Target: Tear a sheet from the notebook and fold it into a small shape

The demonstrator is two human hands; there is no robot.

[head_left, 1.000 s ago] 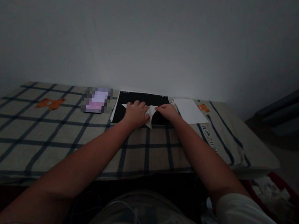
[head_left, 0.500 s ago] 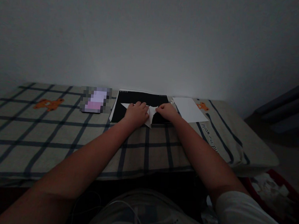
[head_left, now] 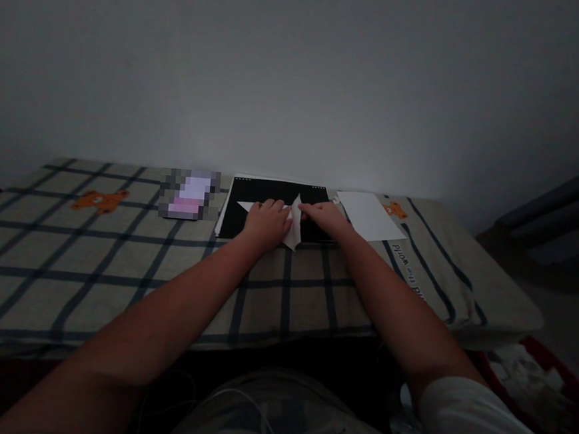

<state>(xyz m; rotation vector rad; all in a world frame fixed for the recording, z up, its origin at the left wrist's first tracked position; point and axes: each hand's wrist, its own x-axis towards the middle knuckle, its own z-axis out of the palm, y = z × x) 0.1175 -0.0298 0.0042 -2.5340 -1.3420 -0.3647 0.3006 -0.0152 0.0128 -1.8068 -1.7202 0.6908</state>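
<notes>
A folded white paper (head_left: 294,225) lies on a black board (head_left: 238,221) at the far side of a checked cloth surface. My left hand (head_left: 266,222) presses flat on the paper's left part, fingers spread a little. Just to the right, my right hand (head_left: 322,214) pinches the paper's right flap, which stands up between the two hands. A pointed white corner of the paper sticks out to the left of my left hand.
A blank white sheet (head_left: 368,214) lies right of the black board. A blurred pinkish object (head_left: 189,194) sits to its left. The checked cloth (head_left: 116,257) with orange bear prints covers the surface, ending against a plain wall. A red container with white scraps (head_left: 528,373) is lower right.
The paper's right flap, lying flat before, now stands upright between my hands. My right hand has shifted slightly left with it. My left hand stays put.
</notes>
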